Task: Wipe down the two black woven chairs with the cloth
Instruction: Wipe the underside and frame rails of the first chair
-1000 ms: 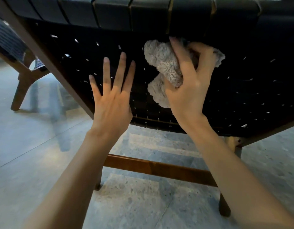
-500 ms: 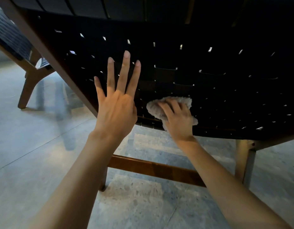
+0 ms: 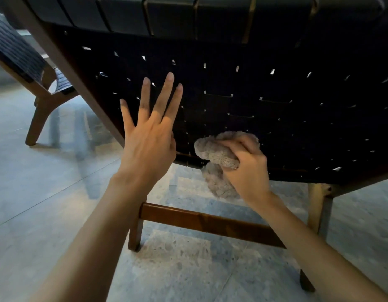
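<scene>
- Where two bare forearms reach forward, one brown wooden crossbar (image 3: 210, 223) is seen beneath them, above a grey speckled stone floor (image 3: 58, 214).
- The left hand (image 3: 148, 149) is laid flat on the weave, its fingers straight and spread apart.
- One fluffy grey cloth (image 3: 217, 153) is gripped by the right hand (image 3: 247, 171), whose fingers are curled round it; it is pressed to the lower edge of the seat panel, and a fold hangs below that edge.
- A second ago the cloth was held high on the panel, under the top straps; it has been brought down to the bottom edge, while the left hand has been kept in place.
- The near black woven chair (image 3: 275, 105) is made of flat interlaced straps on a brown wooden frame, with small gaps of light between them.
- A second black woven chair (image 3: 14, 51) is seen far left, which makes two.
</scene>
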Tool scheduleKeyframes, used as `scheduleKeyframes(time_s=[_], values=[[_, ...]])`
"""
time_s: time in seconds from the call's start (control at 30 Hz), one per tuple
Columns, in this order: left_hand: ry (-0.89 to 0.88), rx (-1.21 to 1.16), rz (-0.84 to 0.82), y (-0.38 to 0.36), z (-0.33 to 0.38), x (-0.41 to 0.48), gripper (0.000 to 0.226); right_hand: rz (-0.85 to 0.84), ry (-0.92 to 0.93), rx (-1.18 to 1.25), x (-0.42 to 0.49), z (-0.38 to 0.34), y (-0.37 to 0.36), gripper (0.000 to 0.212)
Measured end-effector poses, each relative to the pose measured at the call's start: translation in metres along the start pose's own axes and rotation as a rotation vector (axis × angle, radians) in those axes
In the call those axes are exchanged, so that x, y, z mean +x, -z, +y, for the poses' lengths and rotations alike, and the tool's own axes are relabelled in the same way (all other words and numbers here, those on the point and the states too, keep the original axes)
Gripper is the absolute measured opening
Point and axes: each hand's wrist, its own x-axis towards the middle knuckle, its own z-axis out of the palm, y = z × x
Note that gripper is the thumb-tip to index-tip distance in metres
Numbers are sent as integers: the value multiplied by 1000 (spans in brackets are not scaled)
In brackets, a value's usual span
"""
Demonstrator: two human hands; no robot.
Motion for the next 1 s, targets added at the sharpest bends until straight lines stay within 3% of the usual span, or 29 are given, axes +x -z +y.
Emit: scheduleKeyframes(time_s=[0.1,0.17,0.43,0.67,0.83,1.0], values=[[30,-19,5,5,-5,-1,89,310,240,-18,21,-27,32,35],[53,-39,9,7,-5,-1,90,446,297,-32,43,-37,42,29],[87,-43,24,4,-5,2,91,466,214,-161,85,-47,13,38],[104,-83,-27,-10,-5,3,92,275,287,-332,53,-7,-37,31],[111,-107,-54,-17,-4,6,92,10,185,-328,4,33,-79,33],[99,-73,-50,-16,-9,5,92,-315,-59,-293,-20,45,-94,32]])
